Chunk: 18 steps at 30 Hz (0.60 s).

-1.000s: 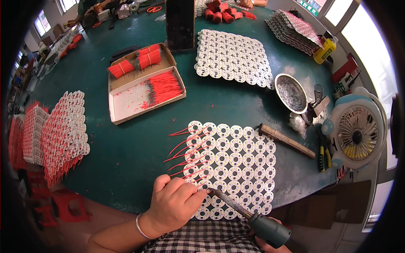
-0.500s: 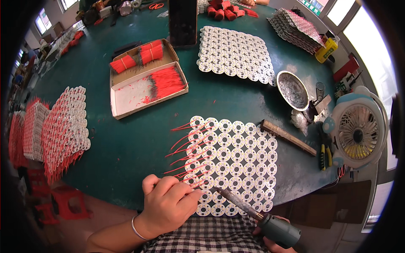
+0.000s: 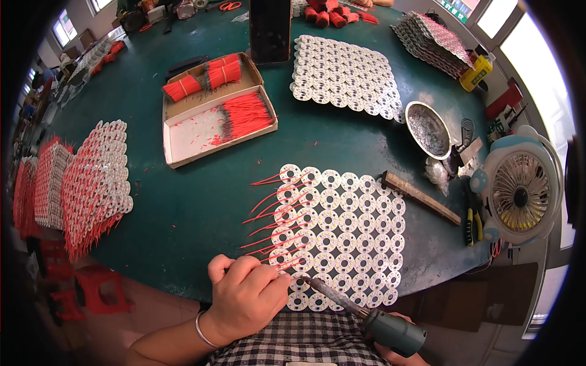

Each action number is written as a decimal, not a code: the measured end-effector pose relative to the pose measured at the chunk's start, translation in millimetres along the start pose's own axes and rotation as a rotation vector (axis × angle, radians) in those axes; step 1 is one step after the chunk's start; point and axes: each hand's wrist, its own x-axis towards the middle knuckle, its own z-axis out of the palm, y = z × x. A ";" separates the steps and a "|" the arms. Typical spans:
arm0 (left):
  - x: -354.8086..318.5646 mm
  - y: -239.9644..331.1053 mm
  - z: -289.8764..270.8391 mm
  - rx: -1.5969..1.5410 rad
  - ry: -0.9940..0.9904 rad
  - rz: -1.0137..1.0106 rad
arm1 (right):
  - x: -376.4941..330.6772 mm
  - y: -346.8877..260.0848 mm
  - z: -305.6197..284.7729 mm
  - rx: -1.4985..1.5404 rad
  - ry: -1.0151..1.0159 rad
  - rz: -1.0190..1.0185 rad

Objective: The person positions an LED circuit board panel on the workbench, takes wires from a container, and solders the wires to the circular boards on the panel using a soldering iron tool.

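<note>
Stacks of wired boards [image 3: 91, 177] at far left of green tabletop [image 3: 183, 213]. Cardboard tray [image 3: 213, 119] of red wires behind. Left hand [image 3: 247, 293], grip pinched on red wire [image 3: 285, 263] at near-left edge of white disc panel [image 3: 339, 235]. Right hand [image 3: 397, 354], mostly hidden, clenched around soldering iron [image 3: 360, 311], tip at same edge. Fan [image 3: 519, 192] far right.

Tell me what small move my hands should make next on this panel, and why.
Probably touch the iron tip down where the left hand pinches a red wire at the panel. The tip sits just beside the fingers at a near-edge disc, and the discs above on the left side already carry wires, while the rest look bare.
</note>
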 end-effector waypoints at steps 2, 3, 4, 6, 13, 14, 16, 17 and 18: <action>-0.5 0.1 0.3 0.005 -0.002 -0.004 | 0.7 -0.2 1.6 -0.026 0.018 -0.021; -0.6 0.0 0.8 0.009 -0.003 -0.008 | 1.8 -1.3 2.0 -0.026 0.018 -0.020; -0.8 -0.3 1.3 0.008 -0.003 -0.009 | 3.5 -3.5 2.0 -0.119 0.004 -0.035; -0.7 0.6 1.0 0.017 -0.008 -0.003 | 4.9 -8.0 1.7 -0.212 -0.008 -0.051; 1.6 2.8 0.9 0.022 -0.025 -0.018 | 3.0 -2.8 0.7 -0.205 0.010 -0.037; 1.4 3.0 0.5 0.026 -0.029 -0.024 | 0.2 2.3 0.6 -0.173 0.002 -0.033; 0.9 3.2 -0.2 0.033 -0.033 -0.031 | -6.8 15.0 0.4 -0.110 -0.015 -0.025; 0.9 3.6 -0.7 0.040 -0.035 -0.035 | -10.9 22.0 0.0 -0.078 -0.022 -0.021; 0.8 4.0 -1.3 0.047 -0.038 -0.038 | -14.7 28.8 -0.3 -0.047 -0.029 -0.018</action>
